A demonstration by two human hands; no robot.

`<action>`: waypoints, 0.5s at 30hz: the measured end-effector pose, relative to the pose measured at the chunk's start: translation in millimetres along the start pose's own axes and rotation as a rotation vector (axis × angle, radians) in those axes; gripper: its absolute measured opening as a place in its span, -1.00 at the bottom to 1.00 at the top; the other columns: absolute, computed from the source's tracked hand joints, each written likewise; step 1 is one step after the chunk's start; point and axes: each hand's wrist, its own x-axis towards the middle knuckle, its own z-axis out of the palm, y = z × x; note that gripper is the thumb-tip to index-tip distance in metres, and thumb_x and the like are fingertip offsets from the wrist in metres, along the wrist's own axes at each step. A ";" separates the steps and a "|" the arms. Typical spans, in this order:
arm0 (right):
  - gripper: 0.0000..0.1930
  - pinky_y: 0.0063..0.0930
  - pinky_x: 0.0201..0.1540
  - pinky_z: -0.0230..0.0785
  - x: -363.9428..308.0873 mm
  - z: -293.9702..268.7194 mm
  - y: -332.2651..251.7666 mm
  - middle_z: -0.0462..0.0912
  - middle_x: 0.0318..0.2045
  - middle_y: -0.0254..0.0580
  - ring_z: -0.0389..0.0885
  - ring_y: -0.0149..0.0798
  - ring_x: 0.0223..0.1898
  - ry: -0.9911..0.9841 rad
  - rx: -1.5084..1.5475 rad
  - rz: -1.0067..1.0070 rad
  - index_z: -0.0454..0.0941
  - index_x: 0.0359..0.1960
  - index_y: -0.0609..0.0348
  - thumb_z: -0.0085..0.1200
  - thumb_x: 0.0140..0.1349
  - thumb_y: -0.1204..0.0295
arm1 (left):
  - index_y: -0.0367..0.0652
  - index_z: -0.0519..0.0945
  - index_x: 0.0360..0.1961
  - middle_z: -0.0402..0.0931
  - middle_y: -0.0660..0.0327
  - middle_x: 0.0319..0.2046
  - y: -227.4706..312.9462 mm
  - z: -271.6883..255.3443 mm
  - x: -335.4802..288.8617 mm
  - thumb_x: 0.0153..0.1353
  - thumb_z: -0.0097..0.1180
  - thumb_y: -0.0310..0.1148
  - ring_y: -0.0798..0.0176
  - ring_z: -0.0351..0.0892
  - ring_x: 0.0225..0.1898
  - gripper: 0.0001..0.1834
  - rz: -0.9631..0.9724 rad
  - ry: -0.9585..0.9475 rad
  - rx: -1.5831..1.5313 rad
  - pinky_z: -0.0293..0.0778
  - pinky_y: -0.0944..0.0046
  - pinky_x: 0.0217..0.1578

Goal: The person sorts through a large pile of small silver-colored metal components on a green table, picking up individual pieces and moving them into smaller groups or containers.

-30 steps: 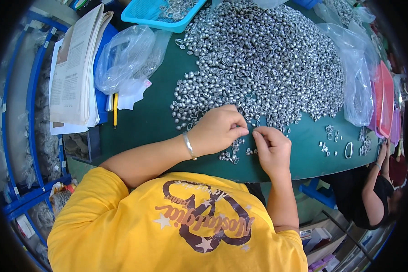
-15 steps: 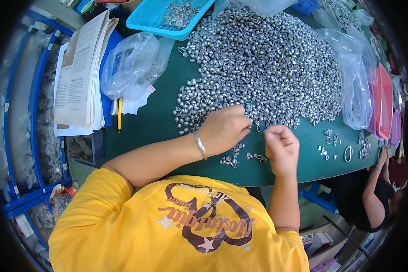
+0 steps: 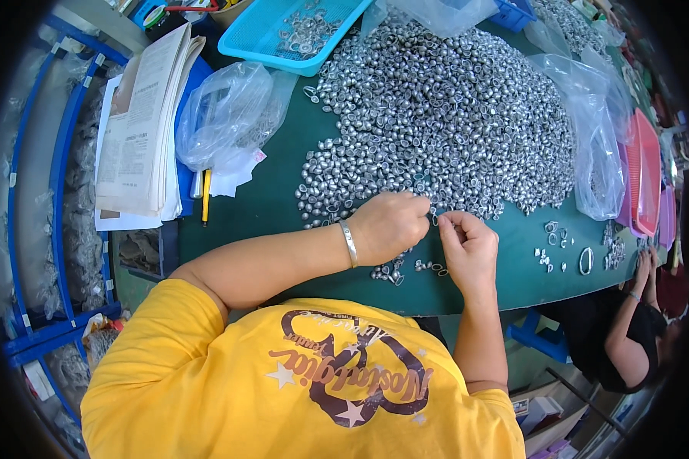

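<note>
A big heap of small silvery metal rings (image 3: pixel 444 115) with rounded tops covers the table in front of me. At its near edge my left hand (image 3: pixel 393 228), a silver bangle on its wrist, is closed with the fingertips turned inward; what it holds is hidden. Close to its right, my right hand (image 3: pixel 471 249) pinches thumb and forefinger together beside a small silvery ring at the heap's edge. Whether that ring is between its fingers I cannot make out. Below the hands lie a small cluster of silvery pieces (image 3: pixel 390 271) and several loose rings (image 3: pixel 439 268).
A blue basket (image 3: pixel 237 44) with metal pieces stands at the far left, near a clear plastic bag (image 3: pixel 230 115), newspapers (image 3: pixel 142 138) and a yellow pen (image 3: pixel 206 197). To the right are another plastic bag (image 3: pixel 595 172), a red basket (image 3: pixel 646 172), sorted pieces and another person's hands (image 3: pixel 645 268).
My left hand has moved slightly right, and my right hand slightly left with its fingertips pinched toward it. The two hands are now closer together.
</note>
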 end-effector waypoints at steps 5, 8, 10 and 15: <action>-0.93 -0.42 -0.54 0.34 -2.1 2.7 8.5 0.54 -0.58 -0.10 0.50 -0.17 -0.61 0.023 -0.130 -0.177 0.54 -0.50 0.23 0.11 -0.01 0.49 | -0.20 0.55 -0.54 0.34 0.29 -0.63 4.5 -17.6 -5.5 -0.12 0.21 -0.43 0.35 0.36 -0.61 -0.89 -0.348 0.000 -0.522 0.30 0.40 -0.58; -0.91 -0.34 -0.50 0.39 -0.9 11.5 9.5 0.55 -0.56 -0.10 0.52 -0.07 -0.55 0.037 -0.225 -0.291 0.53 -0.51 0.18 0.11 0.00 0.43 | -0.27 0.52 -0.46 0.43 0.34 -0.58 5.2 -29.8 -10.2 0.00 0.12 -0.51 0.52 0.32 -0.62 -0.93 -0.876 0.088 -1.146 0.25 0.55 -0.61; -0.91 -0.34 -0.51 0.39 -1.2 16.9 2.2 0.55 -0.57 -0.11 0.52 -0.08 -0.56 0.041 -0.344 -0.290 0.53 -0.51 0.18 0.10 0.00 0.44 | -0.24 0.46 -0.43 0.46 0.22 -0.56 -1.7 -37.4 -20.6 0.05 0.03 -0.49 0.45 0.41 -0.60 -0.94 -0.992 0.064 -1.607 0.30 0.54 -0.63; -0.93 -0.35 -0.56 0.37 0.9 22.9 5.6 0.51 -0.60 -0.14 0.50 -0.09 -0.61 0.066 -0.444 -0.373 0.51 -0.50 0.18 0.09 0.00 0.46 | -0.19 0.42 -0.40 0.44 0.18 -0.56 -1.4 -44.0 -34.3 0.08 -0.05 -0.46 0.39 0.41 -0.63 -0.94 -1.017 0.190 -1.807 0.31 0.50 -0.68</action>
